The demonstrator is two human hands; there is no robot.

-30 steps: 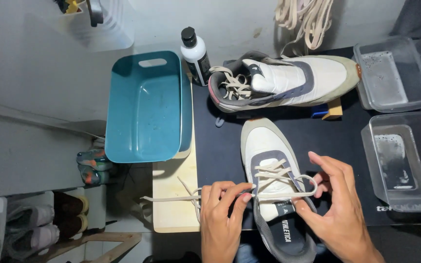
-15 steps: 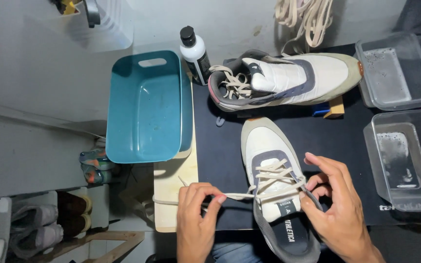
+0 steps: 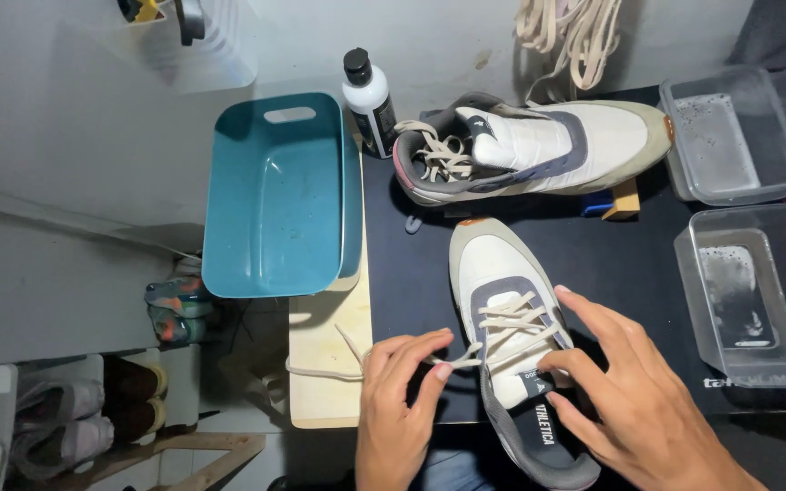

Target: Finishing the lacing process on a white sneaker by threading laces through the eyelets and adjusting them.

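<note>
A: Where is the shoe (image 3: 513,300)?
B: On the black mat (image 3: 611,255), toe pointing away, between both hands; a second shoe (image 3: 539,145) lies on its side beyond it.
A: The left hand (image 3: 402,400)?
B: Fingers pinched on the lace (image 3: 338,359), which trails left over the wooden board (image 3: 325,400); the hand sits just beside the shoe's left edge.
A: The right hand (image 3: 629,391)?
B: Fingertips pressed on the tongue and laces; whether they grip anything, I cannot tell.
A: Around them?
B: A teal tub (image 3: 275,200) and a bottle (image 3: 370,105) further back on the left; two clear boxes (image 3: 757,291) on the right.
</note>
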